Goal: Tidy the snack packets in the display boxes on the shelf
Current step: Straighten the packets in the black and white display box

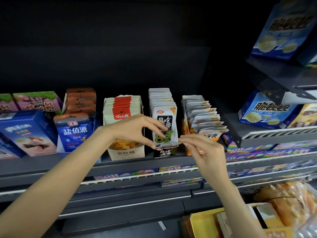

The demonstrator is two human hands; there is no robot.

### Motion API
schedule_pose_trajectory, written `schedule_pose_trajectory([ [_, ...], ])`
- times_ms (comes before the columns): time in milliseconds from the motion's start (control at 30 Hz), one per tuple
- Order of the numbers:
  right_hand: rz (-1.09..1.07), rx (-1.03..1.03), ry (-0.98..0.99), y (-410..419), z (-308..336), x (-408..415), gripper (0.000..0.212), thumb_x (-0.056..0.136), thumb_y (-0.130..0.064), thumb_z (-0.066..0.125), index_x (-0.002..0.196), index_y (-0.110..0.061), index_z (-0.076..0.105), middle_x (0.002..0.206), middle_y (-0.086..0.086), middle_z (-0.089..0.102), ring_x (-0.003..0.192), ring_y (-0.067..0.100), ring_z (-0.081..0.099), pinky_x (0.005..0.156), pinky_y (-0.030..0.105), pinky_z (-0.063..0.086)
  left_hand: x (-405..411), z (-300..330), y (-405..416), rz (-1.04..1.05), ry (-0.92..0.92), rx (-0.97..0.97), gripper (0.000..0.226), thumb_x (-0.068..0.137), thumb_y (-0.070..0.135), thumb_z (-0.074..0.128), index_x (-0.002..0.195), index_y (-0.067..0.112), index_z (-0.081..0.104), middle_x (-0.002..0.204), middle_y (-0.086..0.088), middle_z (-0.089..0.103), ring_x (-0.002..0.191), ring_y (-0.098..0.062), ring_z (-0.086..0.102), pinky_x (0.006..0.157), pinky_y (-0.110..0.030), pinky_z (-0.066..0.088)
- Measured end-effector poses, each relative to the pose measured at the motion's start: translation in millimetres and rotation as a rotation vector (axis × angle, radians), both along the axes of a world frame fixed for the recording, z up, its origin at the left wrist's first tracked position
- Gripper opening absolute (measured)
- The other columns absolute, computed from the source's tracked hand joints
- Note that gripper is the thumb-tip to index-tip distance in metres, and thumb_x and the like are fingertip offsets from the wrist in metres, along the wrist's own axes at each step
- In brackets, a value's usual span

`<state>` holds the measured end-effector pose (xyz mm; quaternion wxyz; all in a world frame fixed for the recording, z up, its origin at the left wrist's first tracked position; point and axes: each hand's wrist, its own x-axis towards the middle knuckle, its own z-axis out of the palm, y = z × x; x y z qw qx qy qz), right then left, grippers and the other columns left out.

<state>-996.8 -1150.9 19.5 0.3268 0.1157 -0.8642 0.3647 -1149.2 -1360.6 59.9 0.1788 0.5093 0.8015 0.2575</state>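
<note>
Head view: both hands meet at the black seaweed display box [165, 152] on the dark shelf [51, 164]. The left hand [135, 128] curls its fingers against the front seaweed packet [164, 126], which stands upright in that box. The right hand [204, 146] pinches a packet edge [173, 144] at the box's front lip, just below the left fingertips. Left of the grip stands the enoki mushroom box [125, 133]; right of it, an orange box [202, 124] with 1 row of fanned packets.
</note>
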Motion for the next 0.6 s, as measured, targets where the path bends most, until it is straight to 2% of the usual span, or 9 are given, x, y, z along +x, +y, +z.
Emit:
schedule_pose_trajectory([
  [133,-0.012,-0.036,0.018,0.8,-1.0,0.4,0.020,0.088,-0.004,0.061,0.100,-0.014,0.074,0.102,-0.006,0.069,0.099,-0.002,0.062,0.085,0.013,0.048,-0.6,-7.0,-0.6,-0.012,0.091,0.052,0.021,0.086,0.027,0.067,0.106,0.028,0.072,0.128,0.015,0.060,0.131,0.006,0.037,0.112,-0.030,0.033],
  [267,-0.016,-0.031,0.013,-1.5,-2.3,2.0,0.022,0.086,-0.002,0.062,0.100,-0.015,0.074,0.102,-0.008,0.068,0.100,-0.004,0.061,0.086,0.011,0.046,4.8,-13.0,0.4,-0.023,0.158,0.029,0.026,0.087,0.029,0.067,0.113,0.031,0.068,0.126,0.018,0.060,0.131,0.007,0.035,0.113,-0.027,0.029],
  [333,-0.023,-0.039,0.015,-2.6,-3.2,2.1,0.023,0.086,-0.003,0.062,0.101,-0.015,0.073,0.102,-0.008,0.068,0.099,-0.004,0.061,0.085,0.012,0.047,6.6,-13.1,-0.7,-0.021,0.144,0.048,0.031,0.085,0.034,0.068,0.115,0.033,0.066,0.127,0.019,0.059,0.133,0.008,0.033,0.113,-0.025,0.027],
  [433,-0.022,-0.064,0.025,-3.1,-4.4,3.3,0.021,0.088,-0.007,0.061,0.102,-0.018,0.072,0.103,-0.009,0.068,0.100,-0.003,0.062,0.084,0.015,0.050,6.9,-11.1,-2.8,-0.015,0.118,0.064,0.038,0.080,0.052,0.062,0.114,0.035,0.066,0.127,0.019,0.059,0.133,0.006,0.034,0.112,-0.025,0.026],
  [600,-0.022,-0.072,0.067,-4.8,-12.6,8.2,0.021,0.089,-0.014,0.058,0.105,-0.013,0.072,0.109,-0.002,0.068,0.104,0.005,0.063,0.089,0.021,0.051,9.3,-15.6,-0.6,0.028,0.151,0.122,0.022,0.089,0.030,0.063,0.110,0.030,0.070,0.121,0.017,0.063,0.129,0.005,0.041,0.111,-0.029,0.034],
])
